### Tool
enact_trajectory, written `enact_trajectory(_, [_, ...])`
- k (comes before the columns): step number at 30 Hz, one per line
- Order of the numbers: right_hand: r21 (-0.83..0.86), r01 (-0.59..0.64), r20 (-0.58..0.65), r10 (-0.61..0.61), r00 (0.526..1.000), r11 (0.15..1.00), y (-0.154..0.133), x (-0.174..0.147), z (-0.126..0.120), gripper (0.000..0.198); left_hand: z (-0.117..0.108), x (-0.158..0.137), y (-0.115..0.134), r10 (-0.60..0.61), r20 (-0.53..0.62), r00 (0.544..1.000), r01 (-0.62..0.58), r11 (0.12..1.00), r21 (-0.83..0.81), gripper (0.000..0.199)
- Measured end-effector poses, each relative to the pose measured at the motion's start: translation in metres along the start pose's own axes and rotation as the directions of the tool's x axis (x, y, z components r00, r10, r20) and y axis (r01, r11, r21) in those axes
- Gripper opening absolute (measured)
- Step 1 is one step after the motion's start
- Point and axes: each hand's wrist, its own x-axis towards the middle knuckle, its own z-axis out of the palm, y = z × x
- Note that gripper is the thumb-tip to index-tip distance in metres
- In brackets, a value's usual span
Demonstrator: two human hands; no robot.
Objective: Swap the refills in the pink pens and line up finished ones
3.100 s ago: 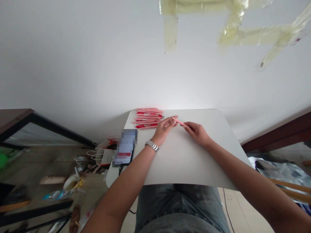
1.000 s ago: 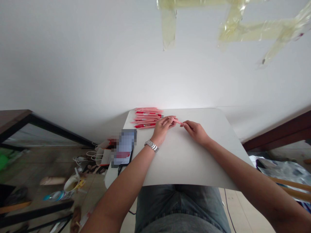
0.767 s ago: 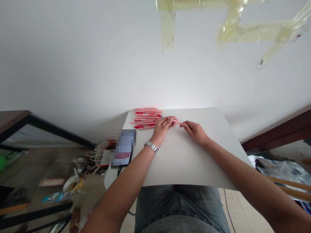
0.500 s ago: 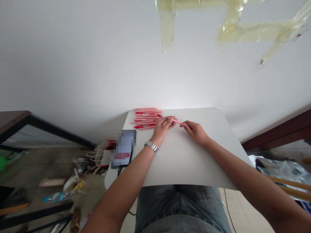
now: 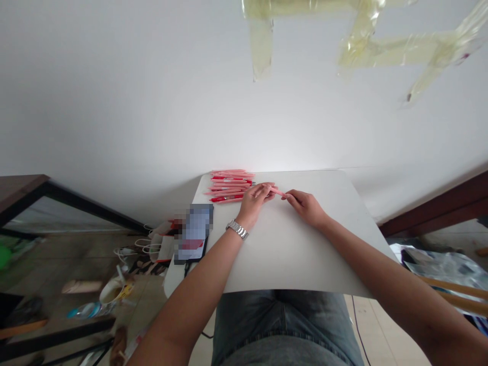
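Observation:
A slim pink pen spans the gap between my two hands, above the white table. My left hand, with a metal watch on its wrist, pinches the pen's upper left end. At the other end, the thumb and fingers of my right hand close on the pen's tip. Just left of my left hand lies a pile of pink and red pens, partly covered by that hand. Fine detail of the held pen is too small to make out.
A phone, its screen blurred, lies at the table's left edge with a cable. The white wall rises behind, with yellowish tape on it. On the floor at left are a cup and a bottle.

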Motion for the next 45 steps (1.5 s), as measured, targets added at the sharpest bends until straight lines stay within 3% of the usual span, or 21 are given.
enact_trajectory(28, [0.006,0.008,-0.017,-0.008,1.000,1.000,-0.001,0.000,-0.001,0.040,0.002,0.000,0.000,-0.010,0.000,1.000,0.010,1.000,-0.023,0.035])
enact_trajectory(38, [0.010,0.018,-0.095,-0.017,0.995,1.000,0.006,-0.001,0.005,0.023,0.002,0.002,0.001,-0.047,-0.022,0.999,0.046,0.999,-0.028,0.035])
enact_trajectory(45, [0.004,-0.004,-0.018,0.004,1.000,1.000,-0.005,-0.002,-0.001,0.033,0.001,0.002,0.001,-0.046,-0.019,0.999,0.045,0.998,-0.045,0.036])
